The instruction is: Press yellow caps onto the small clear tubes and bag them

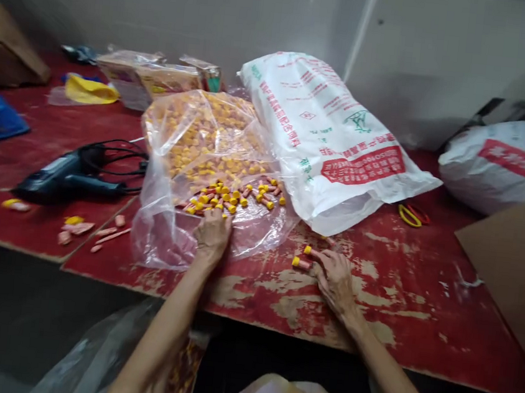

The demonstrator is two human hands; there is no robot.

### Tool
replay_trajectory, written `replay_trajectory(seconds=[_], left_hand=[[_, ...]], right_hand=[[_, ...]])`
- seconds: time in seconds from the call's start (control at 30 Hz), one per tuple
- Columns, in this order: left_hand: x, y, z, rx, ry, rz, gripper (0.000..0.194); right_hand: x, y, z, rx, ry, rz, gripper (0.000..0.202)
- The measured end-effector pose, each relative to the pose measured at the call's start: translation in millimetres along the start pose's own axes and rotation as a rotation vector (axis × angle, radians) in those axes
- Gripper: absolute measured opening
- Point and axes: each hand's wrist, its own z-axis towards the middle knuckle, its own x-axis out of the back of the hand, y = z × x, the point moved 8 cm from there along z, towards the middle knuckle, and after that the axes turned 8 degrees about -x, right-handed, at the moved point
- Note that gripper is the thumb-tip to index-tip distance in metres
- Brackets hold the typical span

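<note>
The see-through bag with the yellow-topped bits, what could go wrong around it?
The see-through bag seems open near the left hand, so a tug might spill bits. The two loose pieces by the right hand could perhaps roll off the red table.

So the table (399, 323) is beat-up red with worn patches, and it's got a clear bag (161, 223) of yellow-capped pieces, a white sack (326, 128), scissors (410, 216) and a heat gun-ish tool (65, 173) on it.

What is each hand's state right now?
Left hand: at yellow-capped pieces in clear bag; grip unclear.
Right hand: at a yellow-capped piece; grip unclear.
</note>
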Motion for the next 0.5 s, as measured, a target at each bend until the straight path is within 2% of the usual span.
replay_trajectory(seconds=[0.1, 0.23, 0.37, 0.5], left_hand=[[-12.9, 2.0, 13.8, -0.069, -0.019, 0.010, 0.029], [-14.4, 3.5, 7.7, -0.094, 0.027, 0.035, 0.026], [-13.9, -2.9, -5.4, -0.065, 0.059, 0.037, 0.024], [-15.4, -2.5, -15.0, -0.112, 0.072, -0.068, 0.024]], right_hand=[[13.2, 42.1, 31.6, -0.134, 0.082, -0.055, 0.025], [16.4, 94.0, 92.6, -0.322, 0.110, -0.211, 0.030], [-9.9, 107.8, 153.3, -0.343, 0.010, -0.261, 0.028], [-38.2, 111.5, 187.9, -0.343, -0.147, -0.263, 0.030]])
